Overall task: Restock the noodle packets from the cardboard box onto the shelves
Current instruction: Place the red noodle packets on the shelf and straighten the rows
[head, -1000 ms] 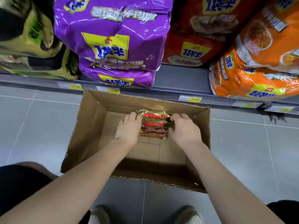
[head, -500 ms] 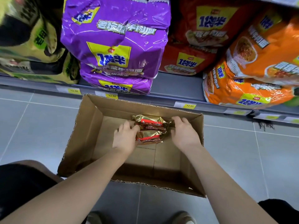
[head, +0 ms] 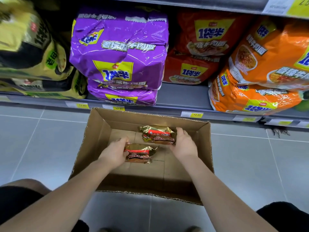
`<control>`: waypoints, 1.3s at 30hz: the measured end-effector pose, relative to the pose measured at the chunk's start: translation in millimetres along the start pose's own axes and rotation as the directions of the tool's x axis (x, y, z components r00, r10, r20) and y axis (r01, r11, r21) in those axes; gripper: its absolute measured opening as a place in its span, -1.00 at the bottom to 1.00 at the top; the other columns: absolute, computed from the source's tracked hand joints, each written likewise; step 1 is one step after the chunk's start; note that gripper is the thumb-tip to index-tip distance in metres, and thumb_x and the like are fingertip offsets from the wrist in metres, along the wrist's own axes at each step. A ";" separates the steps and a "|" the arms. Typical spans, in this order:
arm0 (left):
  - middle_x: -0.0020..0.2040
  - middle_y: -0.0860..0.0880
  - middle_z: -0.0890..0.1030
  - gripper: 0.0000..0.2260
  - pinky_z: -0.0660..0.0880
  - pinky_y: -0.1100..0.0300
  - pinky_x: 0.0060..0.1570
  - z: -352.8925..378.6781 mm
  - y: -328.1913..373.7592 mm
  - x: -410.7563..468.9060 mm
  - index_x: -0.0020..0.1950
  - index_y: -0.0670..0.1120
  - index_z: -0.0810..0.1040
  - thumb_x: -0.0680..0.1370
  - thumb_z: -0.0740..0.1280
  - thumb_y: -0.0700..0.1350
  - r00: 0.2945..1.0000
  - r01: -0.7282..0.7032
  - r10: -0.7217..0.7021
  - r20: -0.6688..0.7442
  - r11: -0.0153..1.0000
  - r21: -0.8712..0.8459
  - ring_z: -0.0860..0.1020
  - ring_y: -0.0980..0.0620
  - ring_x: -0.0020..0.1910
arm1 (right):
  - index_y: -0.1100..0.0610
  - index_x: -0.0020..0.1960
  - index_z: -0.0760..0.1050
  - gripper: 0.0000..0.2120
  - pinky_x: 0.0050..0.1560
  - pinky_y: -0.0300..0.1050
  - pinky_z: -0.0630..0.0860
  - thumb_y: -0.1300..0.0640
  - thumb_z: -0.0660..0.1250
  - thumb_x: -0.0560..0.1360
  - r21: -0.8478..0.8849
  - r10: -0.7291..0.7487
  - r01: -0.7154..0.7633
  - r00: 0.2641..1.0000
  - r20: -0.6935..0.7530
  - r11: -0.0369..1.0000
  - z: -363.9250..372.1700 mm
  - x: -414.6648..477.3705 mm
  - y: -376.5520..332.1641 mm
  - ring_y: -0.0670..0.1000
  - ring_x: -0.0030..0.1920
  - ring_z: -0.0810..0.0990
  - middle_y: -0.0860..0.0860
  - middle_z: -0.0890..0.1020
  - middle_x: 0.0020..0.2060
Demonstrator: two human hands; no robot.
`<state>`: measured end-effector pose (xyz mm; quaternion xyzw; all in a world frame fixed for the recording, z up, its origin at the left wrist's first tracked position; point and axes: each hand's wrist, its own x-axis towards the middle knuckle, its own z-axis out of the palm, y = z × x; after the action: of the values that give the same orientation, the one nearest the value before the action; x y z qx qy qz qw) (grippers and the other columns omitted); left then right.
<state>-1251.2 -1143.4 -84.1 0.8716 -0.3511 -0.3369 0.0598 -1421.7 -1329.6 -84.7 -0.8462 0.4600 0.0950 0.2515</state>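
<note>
Two gold-and-red single noodle packets sit inside the cardboard box (head: 95, 139), one in each of your hands. Your left hand (head: 115, 151) has its fingers curled round the left end of the nearer noodle packet (head: 139, 152), which lies roughly mid-box. Your right hand (head: 183, 144) wraps the right end of the farther noodle packet (head: 158, 135), close to the box's back wall, fingers bent over its edge. The two packets lie apart, with a strip of box floor between them. You cannot tell whether either one is lifted clear of the bottom or resting on it.

The box stands open-topped on the grey tiled floor (head: 41, 144), its far wall just in front of the bottom shelf (head: 182, 96). On that shelf, stacked purple multipacks (head: 120, 52) rise directly behind the box, with yellow-and-black multipacks (head: 30, 52) to their left, red multipacks (head: 200, 47) to their right and orange multipacks (head: 267, 67) farther right. A bare stretch of shelf shows in front of the red ones. Yellow price tags (head: 118, 108) line the shelf edge. Your knees in dark shorts (head: 15, 201) flank the box's near side.
</note>
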 end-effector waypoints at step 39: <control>-0.09 0.11 0.73 -0.72 0.55 0.32 -0.20 -596.3 218.1 -376.0 0.02 0.24 0.63 0.36 0.55 0.21 0.924 -0.274 0.118 -0.363 0.867 -0.415 0.66 0.21 -0.23 | -0.08 -0.04 0.62 -0.78 -0.27 -0.42 0.48 0.03 0.60 0.38 0.746 -0.024 0.177 0.977 -0.211 0.642 -624.2 -261.8 -159.3 -0.24 -0.29 0.63 -0.24 0.71 -0.30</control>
<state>-1198.5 -1139.9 651.9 0.8352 -0.3347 -0.2536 0.3552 -1480.5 -1386.9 605.8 -0.6916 0.4305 -0.1986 0.5450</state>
